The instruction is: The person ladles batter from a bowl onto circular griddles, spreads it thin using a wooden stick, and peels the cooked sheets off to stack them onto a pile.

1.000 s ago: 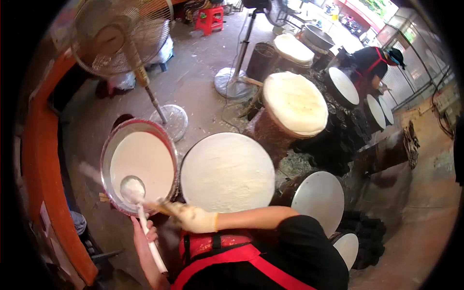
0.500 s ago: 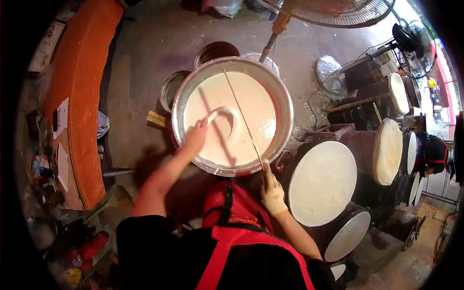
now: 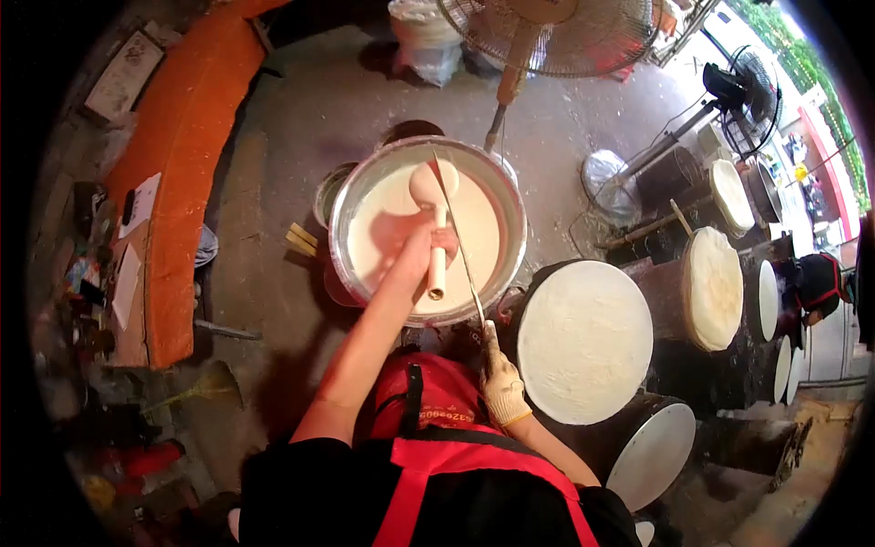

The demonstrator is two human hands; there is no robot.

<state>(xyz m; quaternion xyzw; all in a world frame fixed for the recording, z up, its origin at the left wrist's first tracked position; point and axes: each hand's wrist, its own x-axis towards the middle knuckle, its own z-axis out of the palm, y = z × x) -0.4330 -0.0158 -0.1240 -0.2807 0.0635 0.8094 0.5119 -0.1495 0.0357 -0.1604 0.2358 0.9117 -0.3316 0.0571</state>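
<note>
My bare left hand (image 3: 439,244) is closed round the pale handle of a ladle (image 3: 435,183), held over a large round tub (image 3: 518,214) of creamy white batter (image 3: 478,205). The ladle's bowl is near the far part of the batter. My gloved right hand (image 3: 497,369) grips a long thin stick (image 3: 468,260), which slants up and left across the tub with its tip beside the ladle. Right of that hand, a round drum top (image 3: 585,343) carries a white, slightly rough layer.
Another round lid (image 3: 651,456) stands lower right. A stack of pale sheets (image 3: 713,289) is farther right. Standing fans (image 3: 547,32) are at the top, an orange counter (image 3: 187,173) at the left. A co-worker (image 3: 818,287) bends at the far right.
Since half a second ago, my left hand has moved right and the ladle has come up out of the batter. A second ago my gloved hand was beside the ladle; the view has since turned.
</note>
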